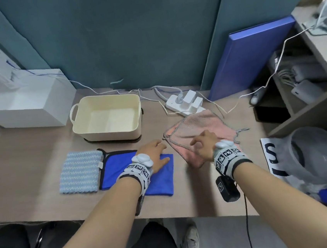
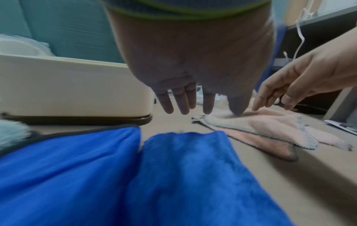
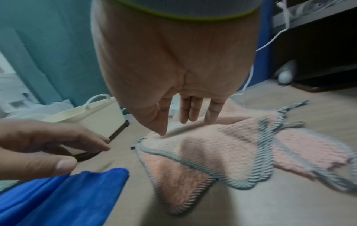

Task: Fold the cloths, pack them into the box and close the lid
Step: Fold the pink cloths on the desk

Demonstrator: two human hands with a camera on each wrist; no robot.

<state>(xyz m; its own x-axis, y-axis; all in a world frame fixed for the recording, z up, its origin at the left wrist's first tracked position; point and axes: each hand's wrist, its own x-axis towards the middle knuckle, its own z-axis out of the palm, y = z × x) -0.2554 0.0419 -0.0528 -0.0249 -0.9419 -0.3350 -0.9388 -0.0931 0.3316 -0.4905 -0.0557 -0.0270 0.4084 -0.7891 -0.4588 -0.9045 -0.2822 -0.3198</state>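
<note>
An open cream box (image 1: pixel 103 97) stands at the back of the table on a dark flat piece (image 1: pixel 112 142). In front of it lie a folded light-blue striped cloth (image 1: pixel 81 174) and a bright blue cloth (image 1: pixel 120 166), which is partly folded. A pink cloth (image 1: pixel 197 124) with a grey stitched edge lies rumpled to the right. My left hand (image 1: pixel 159 146) hovers over the blue cloth's far right corner with straight fingers (image 2: pixel 183 105) and holds nothing. My right hand (image 1: pixel 200 140) hangs relaxed just above the pink cloth (image 3: pixel 222 145), its thumb tip close to a fold.
A white power strip (image 1: pixel 184 103) with plugs and cables lies behind the pink cloth. A white carton (image 1: pixel 25 102) sits at the back left. A blue board (image 1: pixel 248 58) leans at the back right, beside a shelf unit (image 1: pixel 307 98). A plastic bag (image 1: pixel 319 152) lies at the right edge.
</note>
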